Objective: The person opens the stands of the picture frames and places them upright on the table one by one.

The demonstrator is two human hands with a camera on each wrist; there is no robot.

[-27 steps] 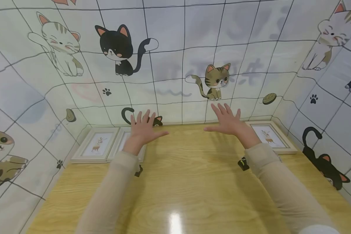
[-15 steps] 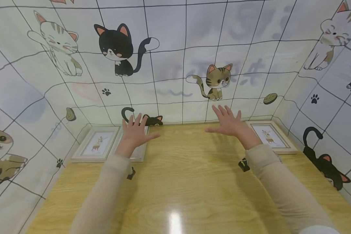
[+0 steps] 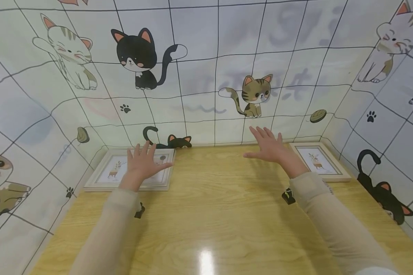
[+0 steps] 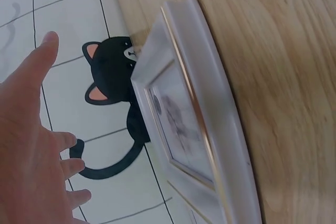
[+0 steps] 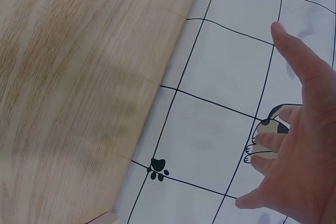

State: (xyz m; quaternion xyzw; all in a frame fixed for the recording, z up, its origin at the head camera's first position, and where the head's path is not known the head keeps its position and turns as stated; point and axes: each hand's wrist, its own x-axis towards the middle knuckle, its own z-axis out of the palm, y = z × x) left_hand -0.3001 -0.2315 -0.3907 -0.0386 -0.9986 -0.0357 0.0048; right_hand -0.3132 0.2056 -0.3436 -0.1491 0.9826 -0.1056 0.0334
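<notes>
My left hand (image 3: 141, 166), fingers spread, is held above two picture frames lying side by side at the back left of the wooden table. The left frame (image 3: 103, 172) has a plant drawing, partly behind my hand. The other, a white frame with gold trim (image 4: 218, 103), shows up close in the left wrist view. My right hand (image 3: 270, 149) is in the air with fingers extended, near a third picture frame (image 3: 340, 175) at the back right. Neither hand holds anything. My right forearm covers part of that third frame.
The light wooden table (image 3: 206, 214) meets a cat-printed wall covering (image 3: 199, 76) at the back and on both sides. A small dark item with yellow marks (image 3: 288, 196) is by my right sleeve, and a dark piece (image 3: 140, 211) by the left.
My left hand has moved left, from the inner edge of the right-hand frame of the pair to above both frames. My right hand has dropped slightly.
</notes>
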